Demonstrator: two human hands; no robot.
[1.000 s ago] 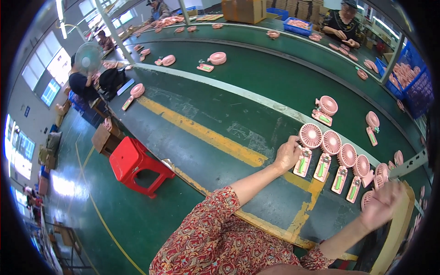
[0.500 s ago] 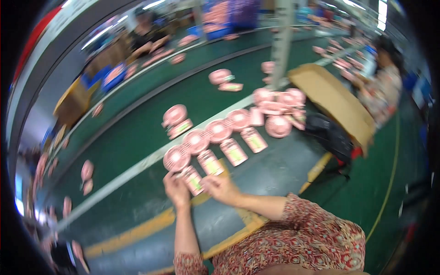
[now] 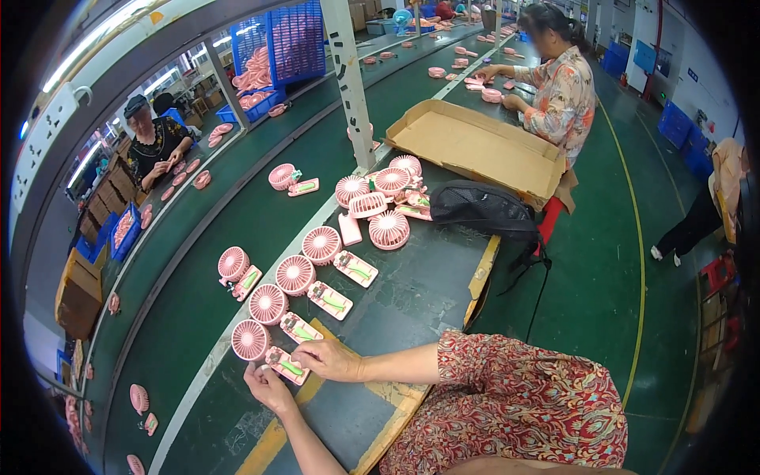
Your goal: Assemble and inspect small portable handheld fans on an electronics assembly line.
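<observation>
A row of pink handheld fans lies along the bench edge, their round grilles joined to opened handles that show green parts and wires inside. At the near end of the row, my left hand grips the lower left edge of the nearest open fan handle, just below its grille. My right hand is closed at that handle's right edge, fingertips bent over it. Whatever lies right under those fingertips is hidden. Beyond, a further open fan handle lies close by.
More fans are heaped by a black backpack and a cardboard tray. A white post rises beside the green conveyor, which carries loose fans. One co-worker sits past the tray, another across the belt.
The view has swung, so the row and my hands appear lower and further left. Both hands stay at the same nearest fan handle, the right one now closer over it.
</observation>
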